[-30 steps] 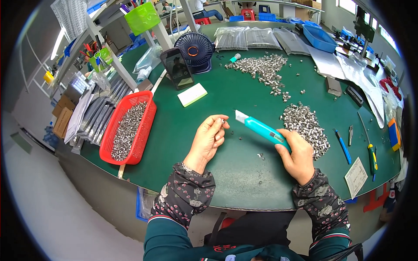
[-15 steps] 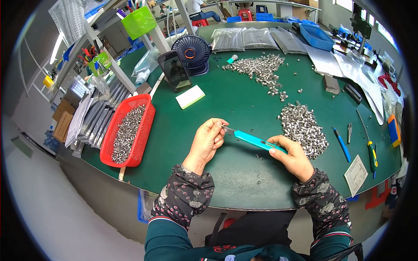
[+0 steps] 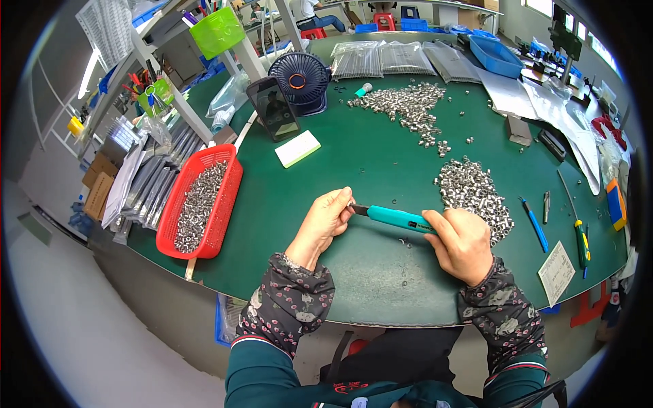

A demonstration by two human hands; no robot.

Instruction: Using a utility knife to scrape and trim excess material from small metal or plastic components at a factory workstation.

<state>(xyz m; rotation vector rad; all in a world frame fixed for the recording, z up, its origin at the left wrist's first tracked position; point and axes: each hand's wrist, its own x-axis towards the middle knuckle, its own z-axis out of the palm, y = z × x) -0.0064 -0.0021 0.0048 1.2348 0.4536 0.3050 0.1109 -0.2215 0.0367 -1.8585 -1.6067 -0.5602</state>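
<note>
My right hand [image 3: 460, 243] is closed round the rear of a teal utility knife [image 3: 391, 217], which points left toward my other hand. Thumb and forefinger of my left hand [image 3: 324, 221] pinch a small metal ring-shaped part [image 3: 351, 203], mostly covered by the fingertips. The dark blade tip meets this part or lies right at it; whether it enters the hole cannot be made out. Just beyond my right hand lies a heap of short silvery metal sleeves [image 3: 474, 197]. Tiny shavings [image 3: 405, 243] are scattered on the green table [image 3: 367, 292] under the knife.
At left stands a red basket [image 3: 228, 197] of metal parts. Farther back are a phone [image 3: 273, 109], a fan [image 3: 299, 80], a white pad [image 3: 297, 149] and a second spread of parts [image 3: 408, 109]. A blue-handled tool [image 3: 534, 228] and a screwdriver [image 3: 581, 241] lie at right.
The knife has turned to lie more level, and its blade has come closer to the left fingertips. My right hand has rolled over, with its knuckles now more on top.
</note>
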